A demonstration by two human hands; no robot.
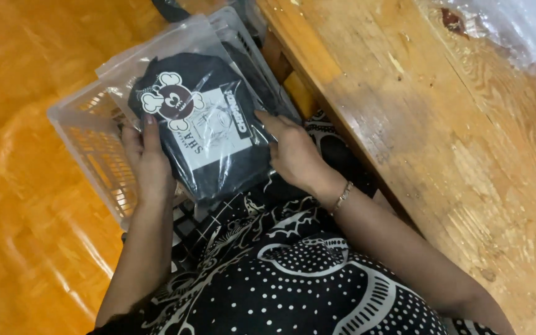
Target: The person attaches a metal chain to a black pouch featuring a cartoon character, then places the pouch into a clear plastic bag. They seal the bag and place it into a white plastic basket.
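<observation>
So both hands are on a folded black garment sealed in a clear plastic bag point(203, 124), with a white cartoon print and a white card showing through the plastic. The left hand point(147, 155) grips the bag's left edge, fingers point(150, 127) lying flat on top and pressed against the plastic, so that hand is closed on the bag. The right hand point(293, 149) clamps the right edge the same way, its fingers on the plastic near the card, and there's a thin metal bracelet point(342, 197) on that wrist. The bag sits tilted above a translucent white plastic basket with slotted walls point(94, 149), which rests on the shiny orange wooden floor point(26, 186); I can't tell whether the bag's lower side actually touches the basket. The person's lap is covered in black cloth with white dots and swirls point(293, 279). On the right runs a rough, pale wooden table point(454, 136), with a bit of crinkled clear plastic sheet point(516, 28) in its far corner.
</observation>
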